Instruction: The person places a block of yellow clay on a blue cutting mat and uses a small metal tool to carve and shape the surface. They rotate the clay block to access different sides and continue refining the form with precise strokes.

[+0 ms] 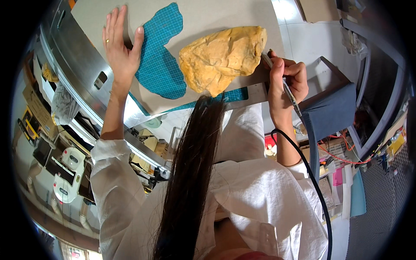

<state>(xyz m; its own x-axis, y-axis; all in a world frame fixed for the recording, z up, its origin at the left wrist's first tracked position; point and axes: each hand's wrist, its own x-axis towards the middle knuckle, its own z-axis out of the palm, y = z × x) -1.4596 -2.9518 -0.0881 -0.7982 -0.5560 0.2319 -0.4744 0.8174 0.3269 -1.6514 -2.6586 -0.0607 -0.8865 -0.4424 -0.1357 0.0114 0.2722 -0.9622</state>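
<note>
A large yellow-ochre lump (pixel 223 56) with a creased, rock-like surface rests on a beige board (pixel 212 13). Beside it lies a teal cutting-mat piece (pixel 162 65) with a white grid and a curved, irregular outline. My left hand (pixel 121 50) lies flat along the mat's left edge, fingers stretched and thumb apart, holding nothing. To the right of the lump, my right hand (pixel 289 80) grips a slim, grey pen-like tool (pixel 286 89) between thumb and fingers. Its upper end points toward the lump's right side; whether the two touch, I cannot tell.
Long dark hair (pixel 190 164) hangs down to the lump's near edge. A black cable (pixel 310 169) arcs past my right forearm. A metal rail (pixel 95 78) borders the board on the left. Dark blue fabric (pixel 329 117) drapes over a frame at right.
</note>
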